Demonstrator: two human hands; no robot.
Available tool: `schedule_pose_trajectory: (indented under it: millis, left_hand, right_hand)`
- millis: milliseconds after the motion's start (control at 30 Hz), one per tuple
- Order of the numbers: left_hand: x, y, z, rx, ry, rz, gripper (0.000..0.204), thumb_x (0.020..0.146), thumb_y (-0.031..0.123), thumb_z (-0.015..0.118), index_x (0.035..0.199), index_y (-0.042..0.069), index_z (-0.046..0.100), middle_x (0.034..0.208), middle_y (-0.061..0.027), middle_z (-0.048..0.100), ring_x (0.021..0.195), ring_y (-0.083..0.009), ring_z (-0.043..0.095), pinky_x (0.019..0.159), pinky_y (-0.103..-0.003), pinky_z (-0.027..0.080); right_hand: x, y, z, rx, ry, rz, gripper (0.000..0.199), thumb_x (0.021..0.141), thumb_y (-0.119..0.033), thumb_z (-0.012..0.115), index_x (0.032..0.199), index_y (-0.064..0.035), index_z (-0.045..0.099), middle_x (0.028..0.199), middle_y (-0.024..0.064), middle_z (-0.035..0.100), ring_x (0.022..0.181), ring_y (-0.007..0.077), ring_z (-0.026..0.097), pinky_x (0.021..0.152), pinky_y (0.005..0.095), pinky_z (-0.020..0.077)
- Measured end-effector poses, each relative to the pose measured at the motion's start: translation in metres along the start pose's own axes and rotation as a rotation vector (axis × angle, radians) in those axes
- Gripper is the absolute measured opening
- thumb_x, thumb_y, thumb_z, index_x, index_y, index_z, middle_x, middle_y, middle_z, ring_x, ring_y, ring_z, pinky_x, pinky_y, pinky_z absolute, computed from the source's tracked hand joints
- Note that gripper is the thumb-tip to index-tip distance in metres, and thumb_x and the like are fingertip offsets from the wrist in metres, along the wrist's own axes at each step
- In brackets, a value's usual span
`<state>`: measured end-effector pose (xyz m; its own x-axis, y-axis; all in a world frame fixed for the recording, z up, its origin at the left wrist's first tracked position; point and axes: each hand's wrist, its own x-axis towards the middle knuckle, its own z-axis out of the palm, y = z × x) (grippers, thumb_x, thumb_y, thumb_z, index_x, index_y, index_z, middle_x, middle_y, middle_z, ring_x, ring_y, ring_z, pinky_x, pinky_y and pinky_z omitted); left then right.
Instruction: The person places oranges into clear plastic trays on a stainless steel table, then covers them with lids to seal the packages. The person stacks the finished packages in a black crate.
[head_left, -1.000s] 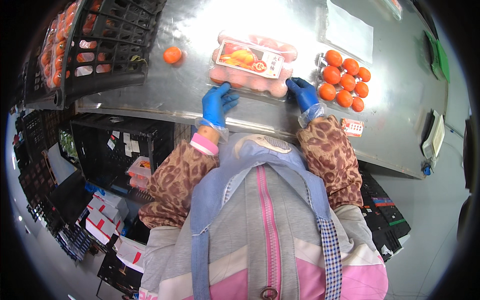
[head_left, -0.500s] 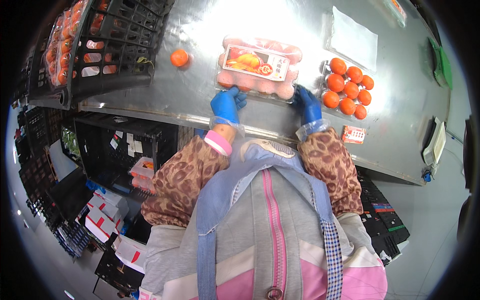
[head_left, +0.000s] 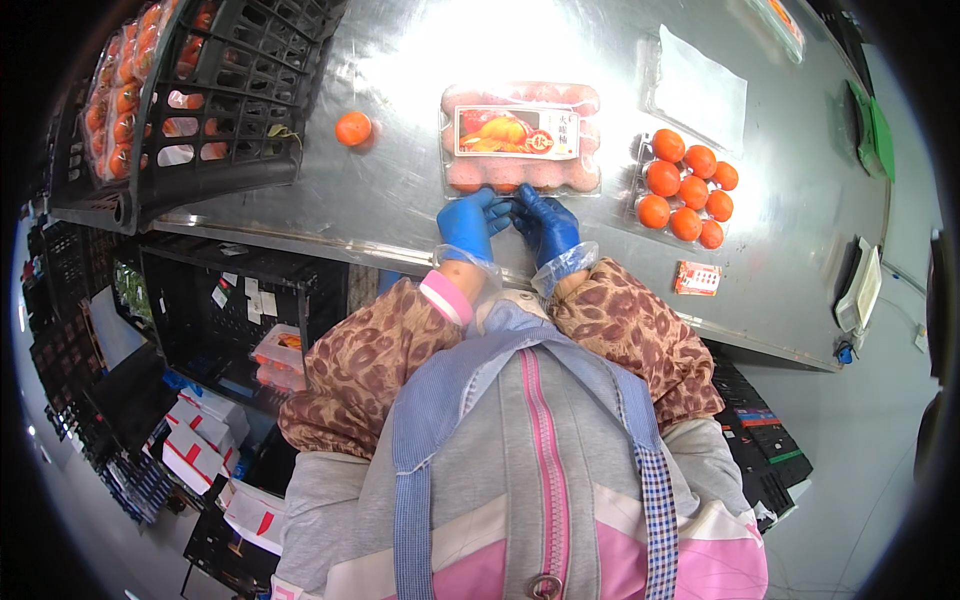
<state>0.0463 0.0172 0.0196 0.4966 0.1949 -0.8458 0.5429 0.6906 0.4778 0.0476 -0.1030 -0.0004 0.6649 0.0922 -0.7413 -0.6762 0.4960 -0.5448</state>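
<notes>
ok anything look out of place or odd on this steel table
One loose orange fruit lies alone on the steel table, beside the black crate, apart from the packed ones. A small red label also lies loose near the table edge. The closed pack at both hands looks intact.

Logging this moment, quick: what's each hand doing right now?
Left hand: fingers at the near edge of the labelled fruit pack, grip unclear.
Right hand: same edge, grip unclear.

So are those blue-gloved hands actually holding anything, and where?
Both the left hand and right hand touch the near edge of the closed fruit pack; whether they grip it cannot be told.
</notes>
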Motion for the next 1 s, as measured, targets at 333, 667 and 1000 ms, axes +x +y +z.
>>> schedule_pose_trajectory:
  millis: [333,667,1000]
  left_hand:
    - [0.0,0.002,0.0,0.003,-0.014,-0.019,0.015,0.086,0.014,0.059,0.092,0.001,0.062,0.084,-0.0094,0.065,0.071,-0.0191,0.064,0.063,-0.03,0.051]
    - [0.002,0.003,-0.003,0.029,-0.004,-0.037,0.016,0.085,0.014,0.061,0.09,-0.001,0.064,0.078,-0.0098,0.065,0.061,-0.0165,0.062,0.053,-0.026,0.051]
    - [-0.005,0.012,-0.021,0.154,-0.14,-0.119,0.02,0.086,0.027,0.065,0.093,0.008,0.064,0.08,-0.0009,0.063,0.064,-0.0102,0.058,0.058,-0.024,0.046]
  right_hand:
    - [-0.004,0.006,0.002,0.075,0.028,-0.069,0.015,0.087,-0.011,0.059,0.098,-0.0015,0.064,0.089,0.0102,0.067,0.081,0.0194,0.063,0.074,0.0274,0.0479]
    - [0.006,0.007,-0.002,-0.173,0.016,-0.081,0.019,0.086,-0.017,0.063,0.098,-0.0029,0.064,0.087,0.0068,0.066,0.075,0.0149,0.062,0.067,0.0243,0.0473]
    - [0.001,-0.013,0.012,-0.337,-0.134,0.134,0.025,0.085,-0.025,0.066,0.102,-0.006,0.065,0.088,0.0028,0.066,0.075,0.0113,0.06,0.066,0.0228,0.0456]
